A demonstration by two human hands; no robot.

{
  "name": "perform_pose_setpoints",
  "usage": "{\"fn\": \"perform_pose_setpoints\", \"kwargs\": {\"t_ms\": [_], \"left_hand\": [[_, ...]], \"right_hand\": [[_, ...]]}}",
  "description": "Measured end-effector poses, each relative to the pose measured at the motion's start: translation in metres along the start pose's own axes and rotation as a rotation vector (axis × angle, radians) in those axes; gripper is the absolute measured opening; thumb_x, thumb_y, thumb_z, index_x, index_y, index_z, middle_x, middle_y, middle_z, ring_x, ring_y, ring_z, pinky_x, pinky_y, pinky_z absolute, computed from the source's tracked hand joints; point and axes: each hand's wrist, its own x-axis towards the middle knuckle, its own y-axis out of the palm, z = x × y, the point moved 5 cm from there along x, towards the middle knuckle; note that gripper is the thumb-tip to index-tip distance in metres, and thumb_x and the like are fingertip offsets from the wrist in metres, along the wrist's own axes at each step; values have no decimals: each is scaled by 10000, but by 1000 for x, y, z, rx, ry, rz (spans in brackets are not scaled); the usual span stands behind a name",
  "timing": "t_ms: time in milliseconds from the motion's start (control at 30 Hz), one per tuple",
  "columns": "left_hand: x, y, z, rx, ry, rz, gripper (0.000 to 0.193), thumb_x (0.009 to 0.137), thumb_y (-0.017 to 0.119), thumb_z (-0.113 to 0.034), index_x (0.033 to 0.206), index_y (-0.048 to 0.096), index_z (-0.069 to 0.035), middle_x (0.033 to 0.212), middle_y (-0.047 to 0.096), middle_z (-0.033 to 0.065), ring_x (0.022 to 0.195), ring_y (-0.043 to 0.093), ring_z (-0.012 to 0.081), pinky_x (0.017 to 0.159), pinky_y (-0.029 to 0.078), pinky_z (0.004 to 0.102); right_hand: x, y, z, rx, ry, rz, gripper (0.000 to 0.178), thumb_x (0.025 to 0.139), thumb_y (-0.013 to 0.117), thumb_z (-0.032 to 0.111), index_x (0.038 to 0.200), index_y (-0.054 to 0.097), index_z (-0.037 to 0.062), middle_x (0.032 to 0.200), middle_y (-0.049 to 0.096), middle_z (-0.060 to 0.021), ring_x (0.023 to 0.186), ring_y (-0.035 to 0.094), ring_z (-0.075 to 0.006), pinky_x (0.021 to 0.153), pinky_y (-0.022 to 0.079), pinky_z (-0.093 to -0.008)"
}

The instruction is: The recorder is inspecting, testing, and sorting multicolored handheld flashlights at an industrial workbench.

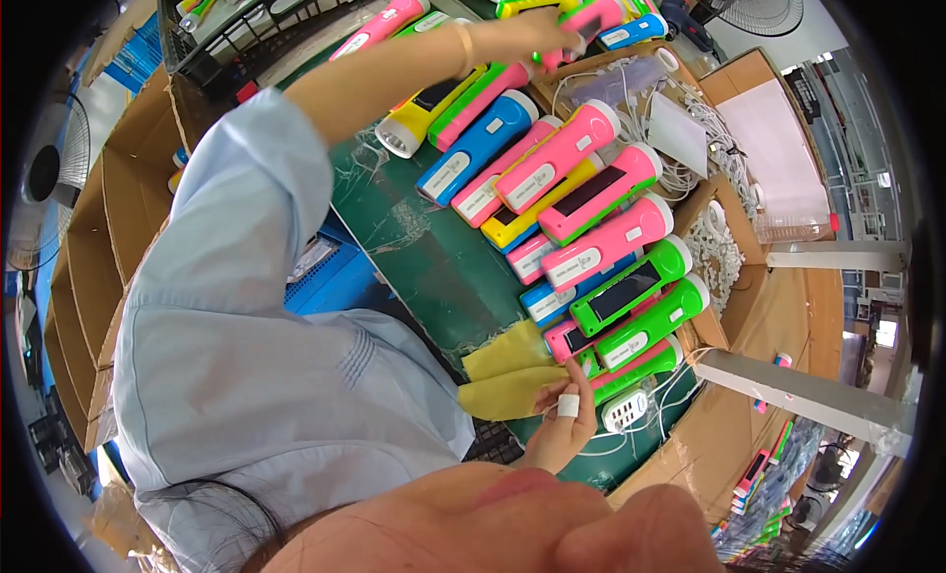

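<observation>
My left hand [542,39] reaches across to the far side of the table, slightly blurred, closed on a pink flashlight [594,17]. My right hand [564,423], with white tape round one finger, pinches a yellow cloth [507,394] at the near end of the table. Its raised index finger is close to the lowest flashlights. Between the hands lies a slanting row of flashlights in pink, green, blue and yellow, some stacked. Among them are a blue flashlight [480,147], a green flashlight with a dark panel [631,285] and a plain green-bodied flashlight [652,321].
A white multi-port charger [625,411] with cables sits beside the row. Open cartons hold white cables [680,169] and small white parts [713,248]. A black crate [266,26] stands far left, cardboard compartments [89,277] at left. A white post [803,391] crosses the right side.
</observation>
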Motion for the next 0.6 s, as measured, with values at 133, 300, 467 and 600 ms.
{"fn": "perform_pose_setpoints", "kwargs": {"t_ms": [133,300,467,600], "left_hand": [[-172,64,-29,423,565,-33,599,802,535,-216,1243,271,91,1172,393,299,934,537,384,799,460,429],[-304,145,-2,71,719,465,801,737,605,-140,1358,132,41,1268,259,272,1175,281,412,1007,259,453],[-292,133,12,-126,486,550,801,732,666,-269,1340,228,12,1264,315,200,1242,254,325,1010,258,410],[-281,150,18,-368,181,517,597,774,654,-241,1251,381,-9,1176,469,145,1100,460,221,919,380,323]], "right_hand": [[7,41,32,52,-254,125,524,916,449,325,1262,393,-64,1154,523,-144,1015,519,-193,814,416,-306],[-11,40,42,214,-342,-221,433,826,583,167,1168,428,-48,1064,552,-134,879,565,-206,760,470,-311],[-28,33,32,-150,-35,105,253,789,571,82,1021,513,1,953,575,-111,872,557,-147,729,453,-276],[-33,45,-10,-58,-250,320,439,782,610,28,1173,422,-40,979,542,-88,928,535,-173,829,425,-293]]}}
